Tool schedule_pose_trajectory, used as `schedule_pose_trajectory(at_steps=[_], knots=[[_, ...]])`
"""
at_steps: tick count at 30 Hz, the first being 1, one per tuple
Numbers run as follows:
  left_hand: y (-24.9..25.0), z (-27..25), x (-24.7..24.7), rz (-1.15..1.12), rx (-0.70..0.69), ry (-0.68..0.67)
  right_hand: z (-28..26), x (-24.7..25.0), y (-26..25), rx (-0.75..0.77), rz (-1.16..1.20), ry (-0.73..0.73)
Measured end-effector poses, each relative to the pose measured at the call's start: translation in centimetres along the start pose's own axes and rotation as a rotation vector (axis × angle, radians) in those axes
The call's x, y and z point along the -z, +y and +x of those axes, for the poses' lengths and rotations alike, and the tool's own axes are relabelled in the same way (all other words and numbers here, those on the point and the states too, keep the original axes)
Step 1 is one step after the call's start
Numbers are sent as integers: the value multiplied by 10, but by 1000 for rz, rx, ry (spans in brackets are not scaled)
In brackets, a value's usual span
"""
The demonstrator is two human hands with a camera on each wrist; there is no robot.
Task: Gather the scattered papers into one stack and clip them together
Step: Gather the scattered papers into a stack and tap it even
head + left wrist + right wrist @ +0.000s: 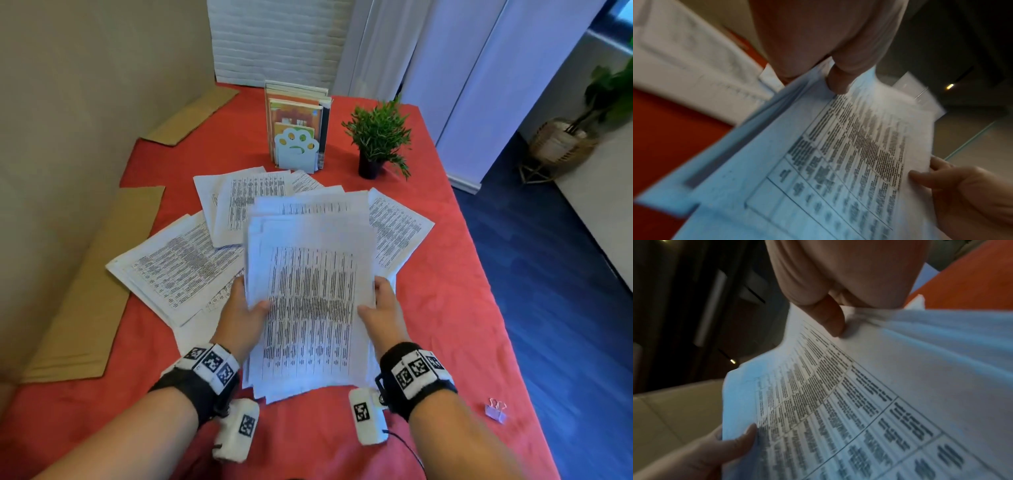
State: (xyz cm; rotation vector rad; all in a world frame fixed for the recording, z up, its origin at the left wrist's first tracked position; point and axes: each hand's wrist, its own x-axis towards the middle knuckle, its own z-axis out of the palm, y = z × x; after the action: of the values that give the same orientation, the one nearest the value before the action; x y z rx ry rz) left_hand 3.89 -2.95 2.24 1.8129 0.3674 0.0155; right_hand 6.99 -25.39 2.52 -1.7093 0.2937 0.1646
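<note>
The left hand point(244, 310) and right hand point(379, 308) are gripping the stack point(308, 308) by its side edges above the red table point(445, 308), thumbs on top, its printed tables being too blurred to read.

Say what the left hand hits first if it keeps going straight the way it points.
Probably the loose printed white sheets spread on the red tablecloth beyond the left hand, which grips the held stack of printed papers. Depth is unclear; it may pass above them.

Both forearms are bare. Each wrist wears a black band point(416, 378) carrying white blocks printed with black square markers; a white marker-tagged camera pod point(367, 416) hangs under each, the right trailing a thin black cable.
</note>
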Motion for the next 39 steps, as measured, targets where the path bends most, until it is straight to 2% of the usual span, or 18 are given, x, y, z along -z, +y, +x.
schedule_pose_trajectory(at_steps=[3,6,8,11,14,18,23,29,32,35,39], knots=[[29,8,10,-128,-147,88,4,-1,-33,167,114,36],[38,8,14,-231,-202,78,2,-2,-46,241,176,40],[35,3,12,-263,-201,75,-3,-2,-44,225,251,35],[24,-1,10,-383,-126,42,-9,0,-32,171,411,41],[17,0,8,-388,-87,32,-11,3,-23,145,459,55],[21,7,-3,-322,-63,72,-7,0,-16,111,451,57],[17,11,-1,-257,-24,197,-5,-4,-15,36,374,50],[11,15,-2,-202,-55,148,0,-9,-20,12,349,61],[11,16,0,-226,-51,143,-3,-6,-28,166,339,96],[18,15,-1,-271,-82,100,-5,-3,-42,474,293,109],[21,16,-2,-354,-95,92,2,-1,-53,870,-194,187]])
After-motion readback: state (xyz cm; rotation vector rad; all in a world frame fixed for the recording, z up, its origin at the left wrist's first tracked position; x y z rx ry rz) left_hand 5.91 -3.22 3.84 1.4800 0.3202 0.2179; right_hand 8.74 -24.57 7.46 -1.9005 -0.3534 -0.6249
